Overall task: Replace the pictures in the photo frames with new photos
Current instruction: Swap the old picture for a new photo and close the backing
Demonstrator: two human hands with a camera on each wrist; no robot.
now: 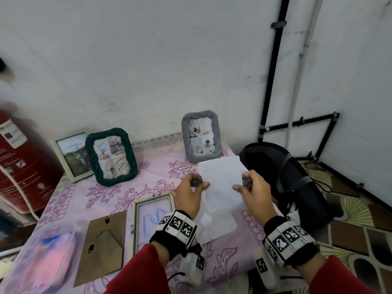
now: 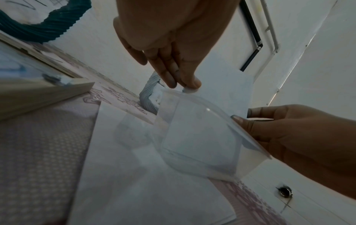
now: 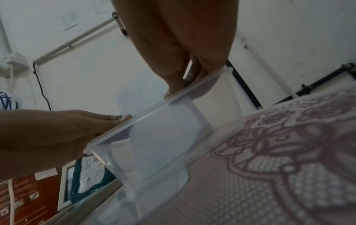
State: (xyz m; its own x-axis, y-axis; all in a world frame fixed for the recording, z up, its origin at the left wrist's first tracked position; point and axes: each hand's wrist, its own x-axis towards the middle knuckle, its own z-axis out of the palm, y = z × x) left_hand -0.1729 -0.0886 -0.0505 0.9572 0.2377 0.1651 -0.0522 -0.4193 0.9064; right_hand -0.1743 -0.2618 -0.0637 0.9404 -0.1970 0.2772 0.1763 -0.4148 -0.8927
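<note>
Both hands hold a white photo sheet (image 1: 220, 177), blank side up, over the right part of the table. The wrist views show it sitting partly inside a clear plastic sleeve (image 2: 202, 137) (image 3: 163, 137). My left hand (image 1: 201, 183) (image 2: 185, 83) pinches the left edge. My right hand (image 1: 240, 183) (image 3: 177, 89) pinches the right edge. A white frame (image 1: 152, 217) lies open and face down by my left wrist, with a blue-scribbled sheet inside it. Its brown cardboard backing (image 1: 104, 249) lies to its left.
A dark green rope frame (image 1: 112, 155), a thin white frame (image 1: 72, 153) and a grey frame (image 1: 200, 135) stand along the wall. More white sheets (image 1: 218, 228) lie under my hands. There is a plastic bag (image 1: 46, 257) front left, a red cylinder (image 1: 19, 162) left and a black bag (image 1: 286, 181) right.
</note>
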